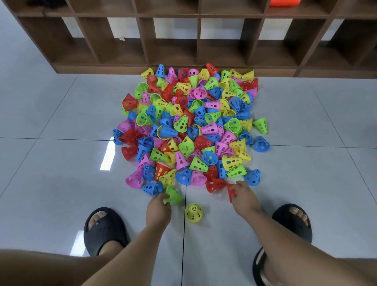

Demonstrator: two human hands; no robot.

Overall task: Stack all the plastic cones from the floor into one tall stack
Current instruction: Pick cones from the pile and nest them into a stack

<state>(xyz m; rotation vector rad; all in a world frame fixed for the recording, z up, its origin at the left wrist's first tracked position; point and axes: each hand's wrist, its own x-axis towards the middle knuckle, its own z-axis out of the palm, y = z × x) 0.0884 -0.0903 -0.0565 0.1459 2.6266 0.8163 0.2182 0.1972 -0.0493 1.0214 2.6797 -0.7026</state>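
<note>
Down at floor level, main risk: each hand has just one cone and no stack is begun, so w/ a pile (191, 125) this big the tower may lean and topple once tall, esp. if cones seat crooked. Glossy tile floor (55, 170) lets a bumped cone skid, and the left slipper (105, 229) and right slipper (292, 222) stand near enough to kick strays.

Left hand (158, 209) grips a green cone (173, 196), fingers curled round it. Right hand (245, 197) pinches a red cone (230, 193), prob. by its side, but it's half hidden. Yellow cone (194, 212) sits btwn the hands, touching neither. The pile lies just beyond both, reaching back to the shelf unit (123, 66).
</note>
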